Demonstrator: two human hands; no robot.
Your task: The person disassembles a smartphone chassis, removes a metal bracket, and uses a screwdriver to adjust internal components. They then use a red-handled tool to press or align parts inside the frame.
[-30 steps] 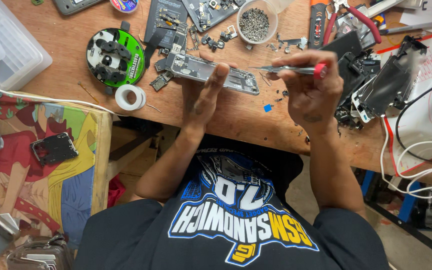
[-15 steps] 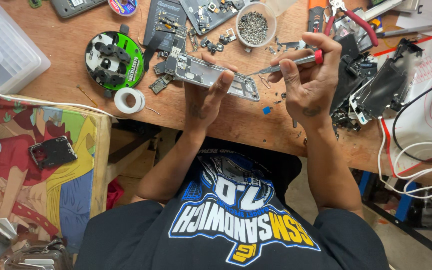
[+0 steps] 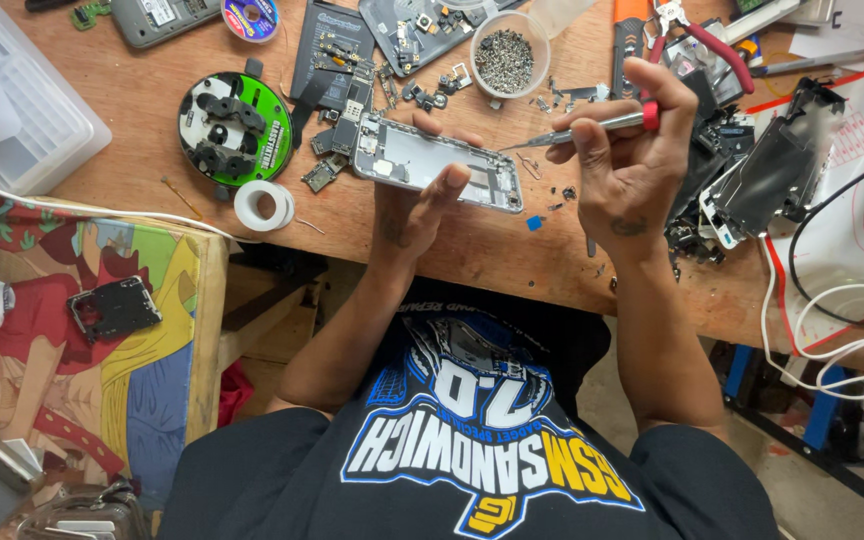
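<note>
The opened phone frame lies slanted near the front edge of the wooden worktop, silver-rimmed, its pale inside and small boards showing. A strip of bare wood lies between it and the worktop's edge; on its far side it is crowded by a dark circuit board and loose metal bits.

The left hand reaches up from below, palm toward the frame, its fingers curled over the near rim and thumb side pressed against it, so the frame is gripped and steadied. The right hand hovers just right of the frame, wrist bent, its fingers pinched shut around a slim screwdriver with a red cap; the metal tip points left toward the frame's right end, close above it, though whether it touches cannot be told.

Just beyond the tip stands a clear cup of tiny screws. Left of the frame sit a green-rimmed round disc and a white tape roll, with open wood around them. To the right lie a black dismantled housing, red-handled pliers and white cables trailing off the edge.
</note>
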